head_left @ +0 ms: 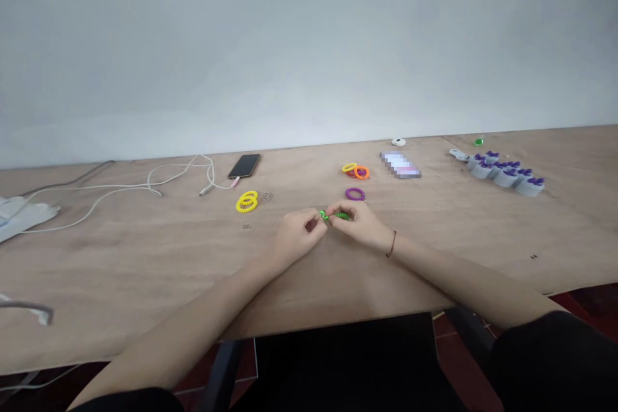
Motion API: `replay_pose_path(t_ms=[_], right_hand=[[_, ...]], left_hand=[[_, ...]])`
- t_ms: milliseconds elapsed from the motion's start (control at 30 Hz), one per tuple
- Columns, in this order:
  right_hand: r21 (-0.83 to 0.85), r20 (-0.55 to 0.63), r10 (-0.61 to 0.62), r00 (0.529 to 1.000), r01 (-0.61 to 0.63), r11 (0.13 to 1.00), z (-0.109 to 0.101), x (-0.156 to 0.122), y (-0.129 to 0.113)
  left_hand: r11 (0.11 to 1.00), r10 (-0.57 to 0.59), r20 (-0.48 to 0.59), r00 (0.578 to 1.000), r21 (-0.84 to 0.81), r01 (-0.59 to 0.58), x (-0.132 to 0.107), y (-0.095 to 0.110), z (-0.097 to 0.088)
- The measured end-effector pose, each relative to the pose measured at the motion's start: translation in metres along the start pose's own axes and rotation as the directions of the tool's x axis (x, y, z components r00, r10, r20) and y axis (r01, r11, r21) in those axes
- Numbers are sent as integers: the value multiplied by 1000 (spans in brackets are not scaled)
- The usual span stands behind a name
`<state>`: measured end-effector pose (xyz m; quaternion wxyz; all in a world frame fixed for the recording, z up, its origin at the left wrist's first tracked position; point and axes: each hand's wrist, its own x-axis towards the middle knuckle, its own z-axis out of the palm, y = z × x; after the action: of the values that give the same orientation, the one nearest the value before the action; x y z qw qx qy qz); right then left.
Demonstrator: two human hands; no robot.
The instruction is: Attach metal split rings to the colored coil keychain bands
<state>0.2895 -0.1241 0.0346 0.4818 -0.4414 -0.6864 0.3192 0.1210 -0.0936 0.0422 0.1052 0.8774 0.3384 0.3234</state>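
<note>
Just above the table, a green spiral coil ring is pinched between my two hands. My left hand has thumb and forefinger closed at the coil's left end, where a small shiny bit shows that I cannot make out. Fingers of my right hand are closed on the same coil, hiding part of it. Behind the right hand lies a purple coil ring. Left of the hands are yellow coil rings, with metal split rings beside them and small metal pieces nearer me.
Farther back are an orange coil ring in a small pile, a dark phone on a white cable, and a blurred-out phone. Several grey pieces with purple bows stand at the right. A white power strip sits far left.
</note>
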Motion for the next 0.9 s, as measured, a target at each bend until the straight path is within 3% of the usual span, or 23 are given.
replay_pose_path(t_ms=[267, 467, 700, 800, 900], right_hand=[[-212, -6, -173, 985, 168, 963, -1, -4, -3], [-193, 12, -138, 990, 138, 972, 0, -6, -10], [58, -19, 20, 1000, -18, 998, 5, -3, -6], [246, -30, 85, 996, -75, 966, 7, -2, -2], [325, -44, 120, 992, -99, 941, 10, -2, 1]], left_hand=[[999, -30, 2, 1000, -32, 30, 0, -1, 0], [999, -36, 19, 999, -27, 36, 1, -1, 0], [999, 16, 16, 1000, 31, -16, 0, -1, 2], [999, 21, 4, 1000, 43, -21, 0, -1, 2], [998, 29, -3, 1000, 58, -29, 0, -1, 0]])
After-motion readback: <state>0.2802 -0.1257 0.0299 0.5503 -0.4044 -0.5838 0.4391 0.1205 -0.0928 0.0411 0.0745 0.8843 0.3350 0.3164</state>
